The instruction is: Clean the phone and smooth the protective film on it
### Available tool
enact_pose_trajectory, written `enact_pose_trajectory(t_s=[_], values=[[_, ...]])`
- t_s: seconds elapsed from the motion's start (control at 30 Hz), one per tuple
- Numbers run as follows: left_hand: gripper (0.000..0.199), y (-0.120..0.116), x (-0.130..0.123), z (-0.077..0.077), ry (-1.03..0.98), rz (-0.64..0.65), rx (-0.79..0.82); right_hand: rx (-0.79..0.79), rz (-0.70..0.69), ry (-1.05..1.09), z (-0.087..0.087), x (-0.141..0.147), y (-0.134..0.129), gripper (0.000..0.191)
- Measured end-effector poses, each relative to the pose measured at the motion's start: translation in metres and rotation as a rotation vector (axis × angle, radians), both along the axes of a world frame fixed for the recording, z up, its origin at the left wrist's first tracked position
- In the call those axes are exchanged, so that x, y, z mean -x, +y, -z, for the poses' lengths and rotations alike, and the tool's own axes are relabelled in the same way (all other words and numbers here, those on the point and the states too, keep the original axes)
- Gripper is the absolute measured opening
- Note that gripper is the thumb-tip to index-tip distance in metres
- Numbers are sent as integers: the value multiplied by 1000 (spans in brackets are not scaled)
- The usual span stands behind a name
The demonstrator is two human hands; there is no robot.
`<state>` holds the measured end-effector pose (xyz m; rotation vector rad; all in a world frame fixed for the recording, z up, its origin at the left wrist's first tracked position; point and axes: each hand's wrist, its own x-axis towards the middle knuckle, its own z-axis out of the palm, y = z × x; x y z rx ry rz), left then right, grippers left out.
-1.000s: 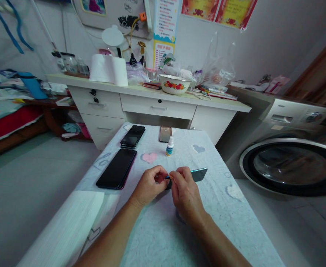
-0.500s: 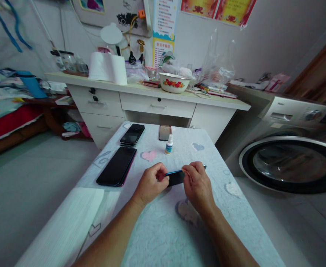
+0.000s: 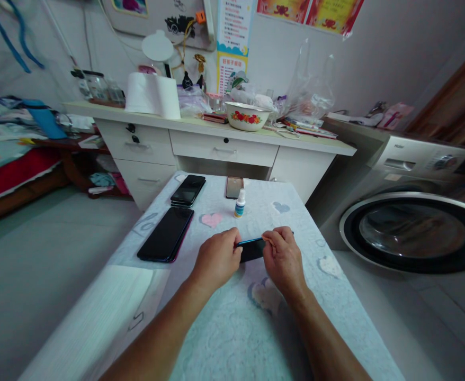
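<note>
Little white-topped bottle (image 3: pixel 239 203) is standing upright on the surface (image 3: pixel 312 323), can't make out what's in it. Flowered bowl (image 3: pixel 246 116) is sitting well behind the bottle, contents unclear too. Blue-edged phone (image 3: pixel 252 251) is tilting on the bottle's near side. Both hands are nearly closed: left hand (image 3: pixel 218 258) is gripping one end, right hand (image 3: pixel 285 259) is pinching toward the other.

The washing machine (image 3: pixel 409 211) reads "Haier"; the poster (image 3: pixel 233 50), seemingly "好孩子".
</note>
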<state>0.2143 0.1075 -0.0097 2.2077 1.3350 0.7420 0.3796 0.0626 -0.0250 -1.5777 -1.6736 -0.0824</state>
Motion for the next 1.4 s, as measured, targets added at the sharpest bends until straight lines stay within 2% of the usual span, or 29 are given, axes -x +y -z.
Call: enact_pose_trajectory(t_s=[0.1,0.23,0.33,0.5,0.63,0.93,1.07,1.4], values=[[9,-5,-5,-10,157,-60,-58,8,4,-4,-1,0,-1,23],[10,-7,-10,-13,207,-78,-69,19,-3,-15,-3,0,-3,24],[10,-4,-11,-8,148,-54,-60,15,-11,-25,-4,1,-3,25],[9,-3,-14,10,-43,53,-29,29,-14,-41,-4,2,-3,24],[8,-5,-16,21,-174,61,-15,44,-67,-43,-4,7,-4,25],[7,-8,-16,24,-250,36,15,42,-183,-33,-6,19,-7,26],[5,-9,-16,24,-266,30,21,36,-146,-28,-6,10,-7,26],[8,-9,-13,18,-239,45,-33,-6,59,-41,-6,-18,-2,21]])
